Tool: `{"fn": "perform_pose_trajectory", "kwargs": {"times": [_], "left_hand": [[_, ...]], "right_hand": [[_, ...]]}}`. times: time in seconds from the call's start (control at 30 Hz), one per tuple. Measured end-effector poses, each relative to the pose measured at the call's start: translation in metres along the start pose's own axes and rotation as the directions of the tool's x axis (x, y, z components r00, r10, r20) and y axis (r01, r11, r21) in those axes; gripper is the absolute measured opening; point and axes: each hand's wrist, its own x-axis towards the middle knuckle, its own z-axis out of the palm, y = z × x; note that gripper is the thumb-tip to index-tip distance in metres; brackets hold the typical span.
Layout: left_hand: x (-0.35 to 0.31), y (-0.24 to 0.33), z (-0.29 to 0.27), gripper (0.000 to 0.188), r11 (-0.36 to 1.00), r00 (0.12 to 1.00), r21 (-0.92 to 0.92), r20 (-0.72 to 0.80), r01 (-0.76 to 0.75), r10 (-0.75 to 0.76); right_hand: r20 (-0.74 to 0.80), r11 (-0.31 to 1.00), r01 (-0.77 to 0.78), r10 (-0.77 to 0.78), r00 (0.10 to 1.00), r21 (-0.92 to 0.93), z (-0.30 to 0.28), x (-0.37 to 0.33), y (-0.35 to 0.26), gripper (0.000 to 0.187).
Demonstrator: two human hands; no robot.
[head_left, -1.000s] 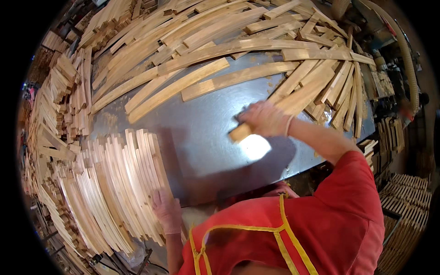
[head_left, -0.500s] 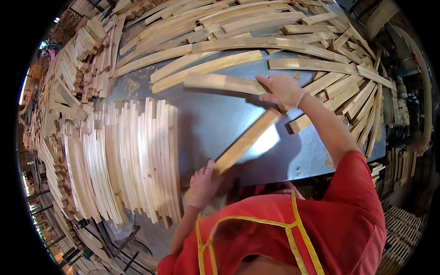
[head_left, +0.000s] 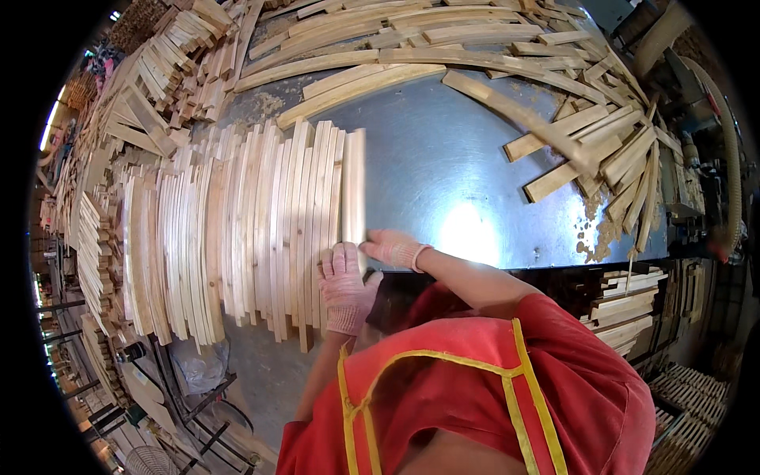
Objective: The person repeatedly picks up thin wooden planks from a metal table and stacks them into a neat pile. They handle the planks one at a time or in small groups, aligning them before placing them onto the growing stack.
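Note:
A row of pale wooden strips [head_left: 277, 229] lies side by side on the metal table, running away from me. At its right end stands a slightly blurred wooden strip [head_left: 356, 178]. My right hand [head_left: 394, 250], in a light knit glove, has its fingers closed against the near part of this strip from the right. My left hand [head_left: 348, 289], gloved too, lies palm down over the near ends beside it, fingers stretched out and thumb apart. The undersides of both hands are hidden. Farther right, a motion-blurred wooden strip [head_left: 514, 111] slants over the table toward the loose pieces.
Loose wooden pieces [head_left: 606, 146] overlap at the right, near sawdust [head_left: 598, 233]. More long strips [head_left: 467, 36] spread across the far side. Stacked wood [head_left: 150, 111] stands at the far left. The metal table [head_left: 427, 158] ends just in front of me. A ribbed hose [head_left: 732, 158] hangs at right.
Both hands have come together at the row's right end. The strip from my left hand now lies against the row. My right hand has left the other strip, which is now farther right.

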Motion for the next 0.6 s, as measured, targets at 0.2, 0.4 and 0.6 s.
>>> {"fn": "perform_pose_trajectory", "kwargs": {"times": [0.2, 0.4, 0.6], "left_hand": [[-0.015, -0.036, 0.018, 0.077, 0.993, 0.994, 0.091, -0.063, -0.078, 0.084], [0.002, -0.013, 0.008, 0.076, 0.999, 1.000, 0.045, 0.019, 0.000, 0.000], [0.036, 0.071, 0.025, 0.084, 0.982, 0.984, 0.067, 0.039, -0.177, 0.175]], "right_hand": [[0.051, 0.993, 0.078, -0.074, 0.996, -0.090, -0.105, -0.028, -0.009, 0.074], [-0.794, 0.650, -0.562, -0.107, 0.598, -0.512, -0.300, -0.071, 0.140, 0.055], [-0.509, 0.774, -0.440, 0.179, 0.842, -0.456, -0.306, -0.099, 0.146, 0.046]]}}
